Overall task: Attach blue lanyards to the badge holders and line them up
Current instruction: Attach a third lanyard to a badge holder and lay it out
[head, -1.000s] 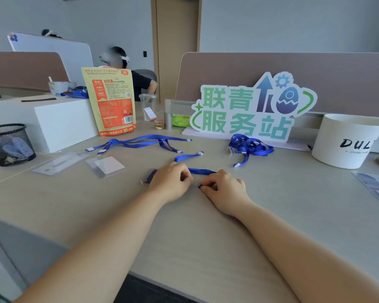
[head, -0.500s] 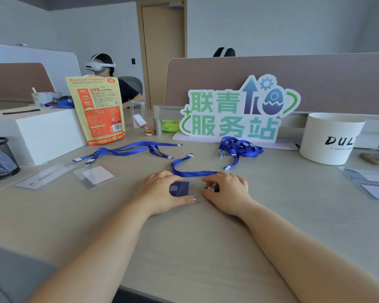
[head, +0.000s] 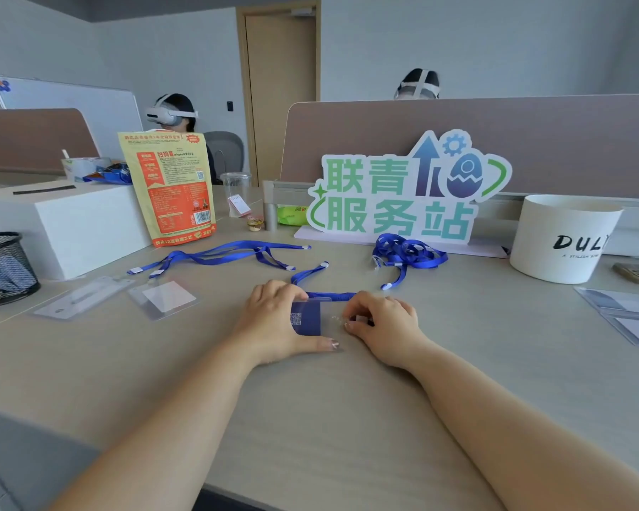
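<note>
— What kind of room is this?
— An office, open-plan by the look of it. Long pale desk [head: 347, 418], brown fabric divider panels [head: 532, 142] between the rows, a whiteboard [head: 71, 105] over by the far wall.
— Anything else?
— A grey swivel chair [head: 226, 153] behind the next desk, a black mesh desk basket [head: 1, 267], a plain wooden door [head: 281, 86], and a cut-out sign [head: 395, 193] with Chinese characters standing against the divider

We log: lanyard [head: 331, 296] royal blue; badge holder [head: 327, 317] clear, its card [head: 308, 323] navy with a pale speckled square; pouch [head: 170, 186] yellow-orange; mesh basket [head: 1, 252] black; tub [head: 561, 237] white.
</note>
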`<state>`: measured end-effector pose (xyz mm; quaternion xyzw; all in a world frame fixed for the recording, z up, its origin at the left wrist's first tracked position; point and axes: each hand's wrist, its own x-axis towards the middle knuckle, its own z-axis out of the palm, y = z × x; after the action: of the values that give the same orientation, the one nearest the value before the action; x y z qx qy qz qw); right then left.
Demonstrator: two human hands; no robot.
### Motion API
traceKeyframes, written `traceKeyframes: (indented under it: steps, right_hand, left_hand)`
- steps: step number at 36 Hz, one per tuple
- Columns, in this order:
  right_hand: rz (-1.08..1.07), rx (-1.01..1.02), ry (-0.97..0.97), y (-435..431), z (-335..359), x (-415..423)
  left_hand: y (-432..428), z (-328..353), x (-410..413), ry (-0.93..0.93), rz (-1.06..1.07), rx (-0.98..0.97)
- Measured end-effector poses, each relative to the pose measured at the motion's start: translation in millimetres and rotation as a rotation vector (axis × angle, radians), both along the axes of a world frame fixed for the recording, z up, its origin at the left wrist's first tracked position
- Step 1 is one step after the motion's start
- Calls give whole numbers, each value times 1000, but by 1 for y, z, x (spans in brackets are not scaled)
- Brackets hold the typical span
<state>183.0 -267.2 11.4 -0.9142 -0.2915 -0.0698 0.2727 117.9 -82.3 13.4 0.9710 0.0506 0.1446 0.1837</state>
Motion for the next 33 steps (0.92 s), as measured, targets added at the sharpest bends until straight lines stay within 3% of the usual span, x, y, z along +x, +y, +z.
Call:
traceKeyframes:
  steps: [4,8,14,19,23,27,30,33]
  right_hand:
    - [36,200,171,-2,1,2]
    - [64,232,224,-5,3,3]
    - [-122,41,63,-8,5,4]
    - [-170,45,-114,-14,5,11]
    - [-88,-103,-68,-13,0,17]
    - [-105,-123,-31,-15,-1,16]
    - [-137,-90,-80,-20,0,14]
    - [-122,42,49,-25,0,11]
  left_hand:
    - [-2,2,-3,-117,-33,-28]
    - [-4,5,-6,-178,-79,-37]
    - [-4,4,-5,-272,-115,-58]
    - [-2,-4,2,-315,-49,11]
    - [10,-7,9,-222,128,154]
    - [18,-9,15,-119,261,240]
    - [18,-7,16,-118,311,323]
    - [11,-3,22,-100,299,316]
